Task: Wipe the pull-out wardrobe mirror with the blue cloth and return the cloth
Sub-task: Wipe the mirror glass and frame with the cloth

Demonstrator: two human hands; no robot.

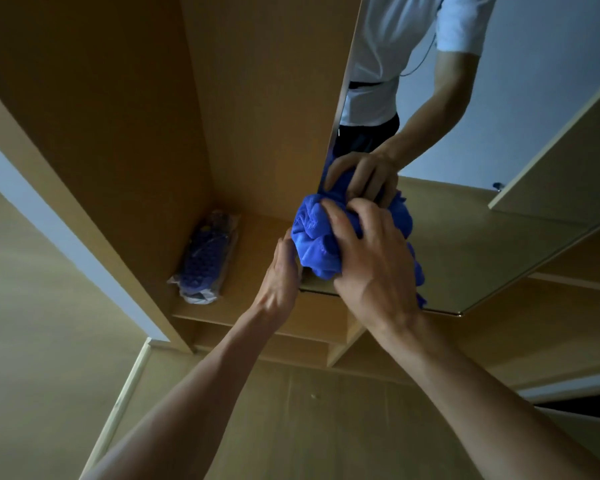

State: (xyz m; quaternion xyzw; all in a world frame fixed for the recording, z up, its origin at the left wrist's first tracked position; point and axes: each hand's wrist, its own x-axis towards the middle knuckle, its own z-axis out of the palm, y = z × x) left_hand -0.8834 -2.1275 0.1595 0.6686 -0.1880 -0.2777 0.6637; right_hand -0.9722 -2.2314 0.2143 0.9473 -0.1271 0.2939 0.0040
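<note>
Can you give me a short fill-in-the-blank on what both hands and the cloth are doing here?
1. The right hand presses a bunched ____ cloth against the mirror.
2. The left hand rests, fingers straight, at the mirror's ____ edge.
3. A plastic-wrapped package lies on the wardrobe ____.

Missing words: blue; left; shelf

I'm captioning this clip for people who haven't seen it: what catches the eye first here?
The bright blue cloth at centre, bunched under the right hand against the mirror. The left hand lies flat by the mirror's near edge. The mirror reflects the hand and a white-shirted torso, and a blue wrapped packet lies on the wardrobe shelf to the left.
</note>
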